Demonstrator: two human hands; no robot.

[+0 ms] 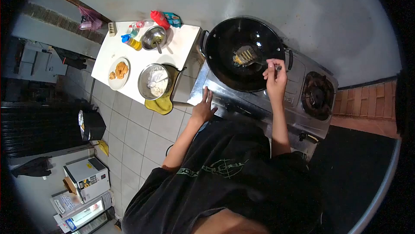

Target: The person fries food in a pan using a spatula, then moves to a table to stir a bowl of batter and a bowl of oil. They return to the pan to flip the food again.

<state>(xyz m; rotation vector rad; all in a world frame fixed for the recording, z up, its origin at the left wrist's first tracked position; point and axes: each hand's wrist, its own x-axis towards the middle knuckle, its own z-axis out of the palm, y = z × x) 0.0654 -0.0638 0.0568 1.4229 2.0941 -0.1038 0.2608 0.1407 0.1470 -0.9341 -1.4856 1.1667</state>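
A slotted spatula (247,55) is held in the middle of the black wok (229,76), its blade laid on or just above a yellow piece of food (237,60); contact cannot be confirmed. Its long axis runs nearly level across the pan: the handle crosses the wok's right rim and the blade points toward the table-side rim, slightly toward the wall. The handle's end is clenched in the right hand (275,77). The left hand (204,106) is laid flat, fingers spread and holding nothing, on the front left corner of the stove (242,101), on which the wok is carried over the left burner; the right burner (317,95) is left bare.

The frying is judged to be partway through. Browned pieces (121,70) are already set on a plate (111,83) near the white table's (183,39) left edge, one piece is in the pan, and white coating is left in a steel bowl (144,88) at the table's front edge.
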